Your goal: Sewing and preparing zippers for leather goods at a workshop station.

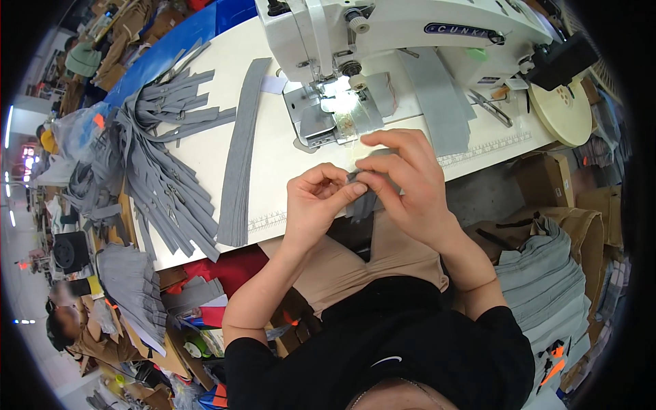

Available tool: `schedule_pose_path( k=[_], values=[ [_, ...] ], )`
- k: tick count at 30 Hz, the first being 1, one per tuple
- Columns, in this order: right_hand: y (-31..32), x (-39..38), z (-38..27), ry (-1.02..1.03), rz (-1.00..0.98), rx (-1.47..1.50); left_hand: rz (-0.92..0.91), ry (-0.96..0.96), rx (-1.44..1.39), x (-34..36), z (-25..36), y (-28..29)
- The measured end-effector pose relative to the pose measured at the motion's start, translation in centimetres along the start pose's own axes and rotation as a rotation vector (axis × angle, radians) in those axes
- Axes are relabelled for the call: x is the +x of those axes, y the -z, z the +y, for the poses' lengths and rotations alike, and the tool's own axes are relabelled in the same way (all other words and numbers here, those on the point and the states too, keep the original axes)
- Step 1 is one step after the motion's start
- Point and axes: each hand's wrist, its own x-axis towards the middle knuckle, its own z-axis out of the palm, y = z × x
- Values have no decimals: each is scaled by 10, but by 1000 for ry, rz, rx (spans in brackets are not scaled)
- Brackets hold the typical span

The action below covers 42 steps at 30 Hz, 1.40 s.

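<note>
You held a small grey fabric piece [361, 198] between both hands, just off the near edge of the desk [273, 157] and above your lap. Your left hand [316, 205] was closed on its left end, thumb and fingers pinched together. Your right hand [403, 178] gripped the top of the same piece, fingertips curled down over it, the two hands touching at the fingertips. The lower part of the piece hung down between them.

Just beyond your hands stood the white sewing machine [383, 27], its lit needle area [342, 102] near your right fingers. A long grey fabric strip [240, 157] lay lengthwise on the desk to the left of the machine, and farther left a heap of grey zipper tapes [164, 164] spilled over the desk's edge. Another grey strip [437, 102] lay under the machine's arm to the right. A round cream-coloured disc [564, 113] sat at the desk's far right end. Folded grey fabric [540, 273] was stacked at your right side.
</note>
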Motion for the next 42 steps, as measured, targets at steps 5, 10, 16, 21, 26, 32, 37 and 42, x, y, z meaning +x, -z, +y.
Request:
schedule_pose_path(
  k=[5, 10, 16, 21, 26, 32, 37, 42],
  values=[
    [1, -1, 1, -12, 102, -37, 64, 38, -148, 1, -6, 8],
    [28, 2, -22, -262, -236, 274, 159, -27, -53, -2, 1, -1],
    [11, 7, -12, -434, -148, 282, 73, -127, -2, -9, -1, -8],
    [4, 10, -9, -439, -133, 282, 38, -126, -14, -7, -1, -7],
    [1, 13, -7, -401, -117, 232, 61, -89, -61, -6, -1, -8],
    [1, 18, -7, -349, -127, 169, 45, -139, -88, -3, -1, -10],
    [6, 24, -1, -275, -234, 42, 69, -156, -29, -1, 0, -11],
    [7, 31, 9, -203, -187, 94, 79, -114, -4, 1, 0, -10]
  ],
)
